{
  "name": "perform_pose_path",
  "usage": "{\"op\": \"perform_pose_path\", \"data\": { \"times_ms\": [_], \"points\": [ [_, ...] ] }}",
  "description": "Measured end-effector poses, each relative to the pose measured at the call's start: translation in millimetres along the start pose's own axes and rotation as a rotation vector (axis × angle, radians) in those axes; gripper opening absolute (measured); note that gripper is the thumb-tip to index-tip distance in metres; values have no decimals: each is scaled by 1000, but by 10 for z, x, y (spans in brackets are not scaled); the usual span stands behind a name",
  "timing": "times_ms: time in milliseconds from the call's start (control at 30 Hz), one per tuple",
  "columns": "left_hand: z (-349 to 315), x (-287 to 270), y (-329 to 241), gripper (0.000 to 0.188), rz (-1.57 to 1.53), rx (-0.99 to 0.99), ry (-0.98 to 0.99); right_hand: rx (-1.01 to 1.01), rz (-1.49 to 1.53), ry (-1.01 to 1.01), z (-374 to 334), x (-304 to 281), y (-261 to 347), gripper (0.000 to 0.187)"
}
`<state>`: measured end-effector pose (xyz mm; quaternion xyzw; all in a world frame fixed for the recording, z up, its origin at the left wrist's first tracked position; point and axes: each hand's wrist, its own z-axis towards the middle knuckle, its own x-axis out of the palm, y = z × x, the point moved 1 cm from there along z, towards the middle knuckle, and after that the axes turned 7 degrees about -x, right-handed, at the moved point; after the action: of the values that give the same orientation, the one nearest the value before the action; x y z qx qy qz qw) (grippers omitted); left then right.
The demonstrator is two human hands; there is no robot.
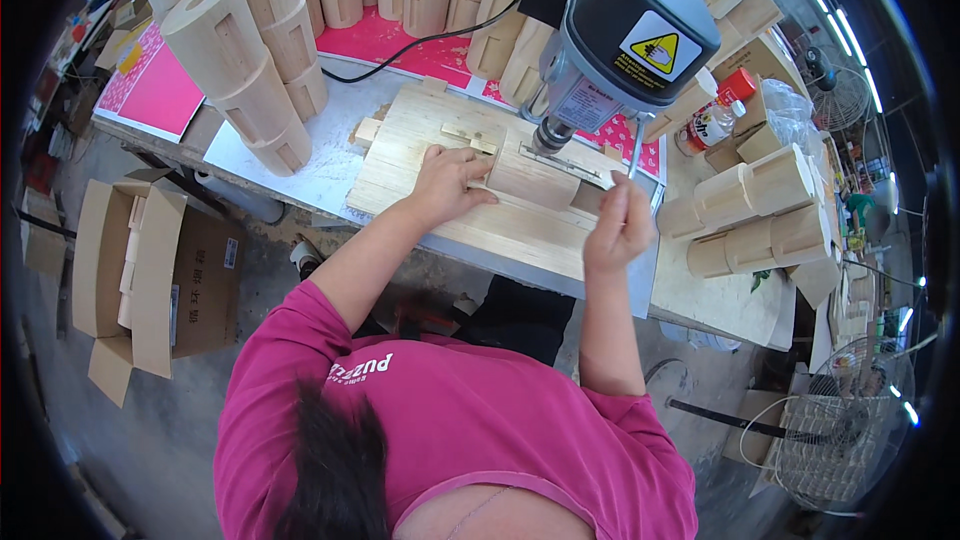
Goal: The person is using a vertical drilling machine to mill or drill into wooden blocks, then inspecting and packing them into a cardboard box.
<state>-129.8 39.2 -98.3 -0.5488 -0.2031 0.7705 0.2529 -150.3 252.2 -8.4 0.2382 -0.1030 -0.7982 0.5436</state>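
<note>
A pale wooden piece lies in the jig on a wooden board, beneath the chuck of a dark drill press. My left hand rests on the board at the piece's left end. Its fingers are spread, with thumb and fingertips close to or touching that end; the exact contact is hard to see. Right of the chuck, my right hand is closed round the lower end of the drill press lever. The chuck partly hides the top of the piece, where a narrow metal strip shows.
Stacked wooden cylinders with slots stand at the left and back. More cylinders lie at the right beside a red-capped bottle. A black cable crosses the table. An open cardboard box stands lower left; a fan lower right.
</note>
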Motion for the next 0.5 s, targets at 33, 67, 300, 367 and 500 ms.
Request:
{"op": "perform_pose_path", "data": {
  "times_ms": [33,67,300,367,500],
  "points": [
    [13,3,-2,49,2,4,-2,-2,0,-4,-54,53,-94,14],
    [14,4,-4,49,11,3,2,-82,44,-28,-86,109,-168,14],
    [10,12,7,50,5,7,-5,-294,21,14,106,-26,-183,10],
    [16,16,5,43,8,35,-46,-333,-32,-58,445,-158,-2,12],
    [1,-2,-11,39,22,35,-76,94,-42,29,1447,-160,154,28]
  ]
}}
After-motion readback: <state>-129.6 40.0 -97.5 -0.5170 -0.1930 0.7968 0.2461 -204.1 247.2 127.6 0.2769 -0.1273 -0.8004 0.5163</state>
